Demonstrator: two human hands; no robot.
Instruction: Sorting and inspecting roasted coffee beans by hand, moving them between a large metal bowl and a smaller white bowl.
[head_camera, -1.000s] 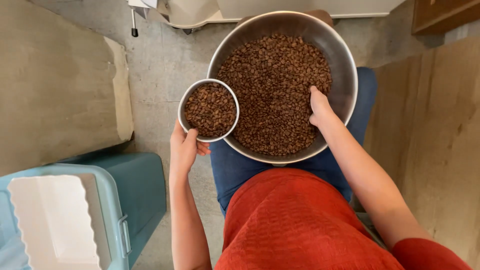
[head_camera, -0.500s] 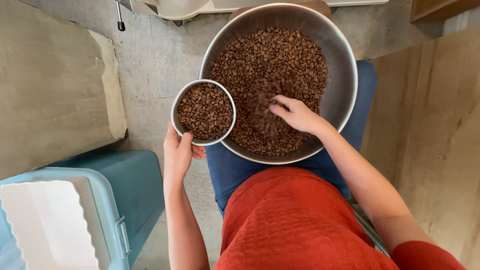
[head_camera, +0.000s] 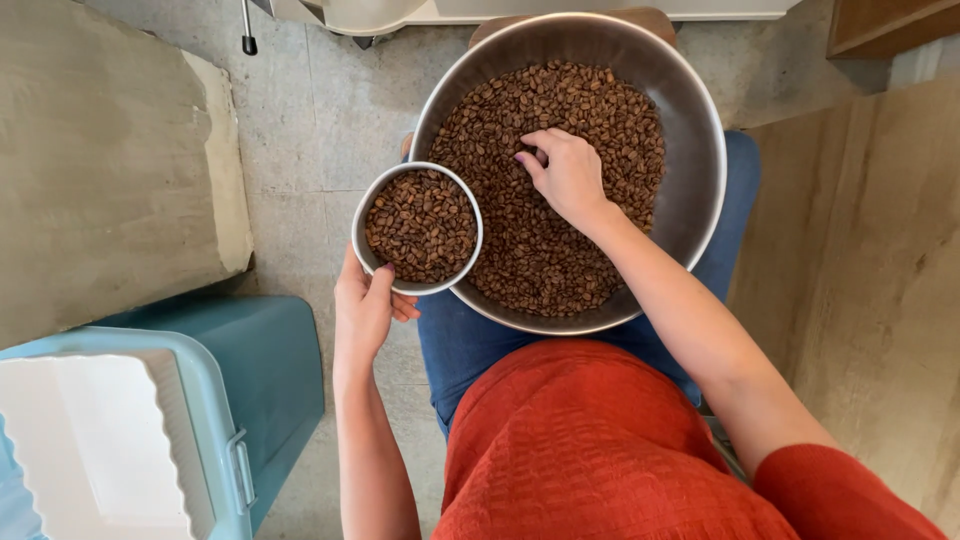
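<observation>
- Here the right hand (head_camera: 568, 175) rests on the roasted coffee beans (head_camera: 560, 200) in the large steel bowl (head_camera: 700, 170) on the person's lap, fingers curled and fingertips pressed among the beans (whether they pinch one, I cannot tell).
- The left hand (head_camera: 365, 305) cups the small steel bowl (head_camera: 418, 228) from below, thumb up against its wall; the bowl is nearly full of beans and touches the big bowl's rim.
- Picking would go best, I judge, with light fingertips, the small bowl kept level and tight against the rim.
- A teal lidded bin (head_camera: 150, 420) stands on the tiled floor (head_camera: 300, 130), at the left.
</observation>
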